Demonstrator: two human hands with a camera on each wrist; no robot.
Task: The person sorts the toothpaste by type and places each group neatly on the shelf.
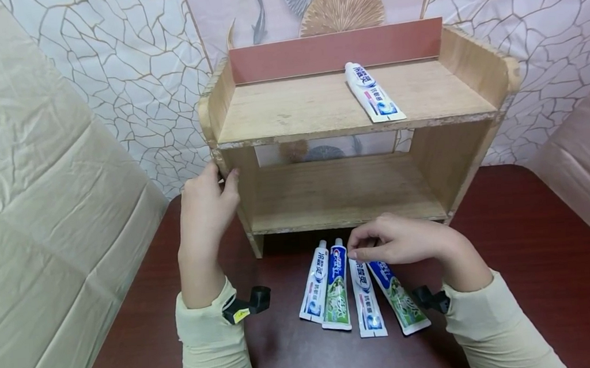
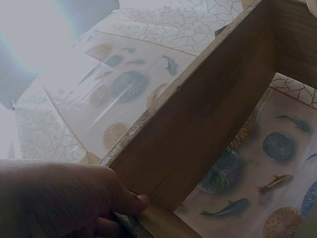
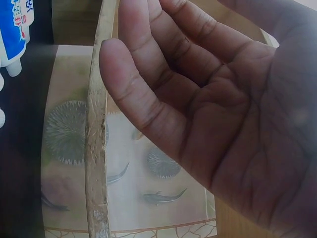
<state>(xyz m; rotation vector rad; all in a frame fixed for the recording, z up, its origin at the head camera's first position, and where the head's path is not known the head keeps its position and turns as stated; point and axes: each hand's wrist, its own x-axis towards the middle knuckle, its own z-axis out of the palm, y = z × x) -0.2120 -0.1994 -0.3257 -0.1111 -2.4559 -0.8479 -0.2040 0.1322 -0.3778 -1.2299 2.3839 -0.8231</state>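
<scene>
Left hand (image 1: 204, 202) clasps the shelf (image 1: 289, 106); right hand (image 1: 403, 238), fingers (image 3: 148, 104) half-curled, covers one white tube's (image 1: 369, 308) end, hold unclear. We should pinch squarely.

White tube (image 1: 371, 92) on upper shelf (image 1: 289, 106): lettered 冷酸灵, 抗敏感. On table (image 1: 287, 346), left white tube (image 1: 315, 283) and middle white tube (image 1: 369, 305): same wording, the latter's partly covered. Blue-green tubes (image 1: 337, 296): lettering too small to read surely.
</scene>
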